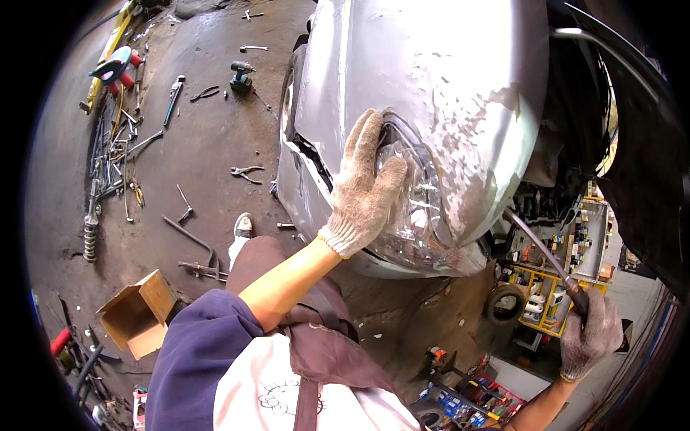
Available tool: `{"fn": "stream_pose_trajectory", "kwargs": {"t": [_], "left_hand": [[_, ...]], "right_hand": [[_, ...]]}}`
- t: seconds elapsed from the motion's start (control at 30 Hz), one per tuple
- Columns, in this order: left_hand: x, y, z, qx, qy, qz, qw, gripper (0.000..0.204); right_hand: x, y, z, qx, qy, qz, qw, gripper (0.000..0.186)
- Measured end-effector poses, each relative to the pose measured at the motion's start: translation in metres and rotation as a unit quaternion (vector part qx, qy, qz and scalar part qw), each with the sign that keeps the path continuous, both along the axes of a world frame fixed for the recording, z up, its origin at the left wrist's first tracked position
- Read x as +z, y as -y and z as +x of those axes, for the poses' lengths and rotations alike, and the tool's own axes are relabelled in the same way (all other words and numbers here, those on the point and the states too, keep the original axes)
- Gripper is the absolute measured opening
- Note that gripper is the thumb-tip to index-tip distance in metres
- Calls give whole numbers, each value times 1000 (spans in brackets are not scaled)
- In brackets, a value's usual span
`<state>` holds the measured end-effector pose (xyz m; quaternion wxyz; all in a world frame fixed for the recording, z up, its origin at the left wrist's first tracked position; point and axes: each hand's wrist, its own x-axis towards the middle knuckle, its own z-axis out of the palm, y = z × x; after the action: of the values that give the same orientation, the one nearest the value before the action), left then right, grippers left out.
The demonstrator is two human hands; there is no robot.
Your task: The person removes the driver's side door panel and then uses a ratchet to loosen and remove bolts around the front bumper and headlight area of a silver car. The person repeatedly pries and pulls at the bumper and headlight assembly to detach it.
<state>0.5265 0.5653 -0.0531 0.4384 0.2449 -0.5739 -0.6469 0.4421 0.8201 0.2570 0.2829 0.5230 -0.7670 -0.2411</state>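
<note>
My left hand point(366, 185), in a knitted work glove, lies with fingers stretched over the edge of a clear headlight point(422, 197) and the silver fender beside it. In my right hand point(591, 334), gloved too, is the dark handle of a long metal pry bar point(537, 243). The bar slants up and left, and its far end goes out of sight at the front of the car behind the headlight. Bare filler and worn paint patches cover the silver panel point(474, 136) above the headlight. A raised black hood point(640, 144) stands at the right.
On the stained floor at left lie a cordless drill point(242, 75), pliers point(246, 174), an adjustable wrench point(174, 99) and several loose tools. An open cardboard box point(135, 314) sits near my left elbow. A tire point(505, 304) and a yellow-framed shelf point(548, 298) stand at the right.
</note>
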Motion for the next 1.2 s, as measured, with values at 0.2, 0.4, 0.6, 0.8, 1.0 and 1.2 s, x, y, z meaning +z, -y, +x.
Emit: {"fn": "stream_pose_trajectory", "kwargs": {"t": [0.2,0.4,0.6,0.8,1.0,1.2], "left_hand": [[-10,3,-6,20,25,-19,999,69],[-5,8,1,21,-25,-141,989,64],[15,-16,28,-40,33,-280,959,85],[11,24,-1,-24,-7,-204,979,73],[-13,4,13,-3,-30,-200,979,76],[-119,-27,111,-77,106,-249,960,57]], "right_hand": [[-5,3,0,17,-35,19,999,38],[-4,2,21,-32,-47,13,998,33],[4,-58,42,-156,-12,-100,983,30],[-59,-191,69,-347,146,-386,842,30],[-197,-161,147,-311,410,-618,595,19],[-266,2,175,-316,642,-286,638,20]]}}
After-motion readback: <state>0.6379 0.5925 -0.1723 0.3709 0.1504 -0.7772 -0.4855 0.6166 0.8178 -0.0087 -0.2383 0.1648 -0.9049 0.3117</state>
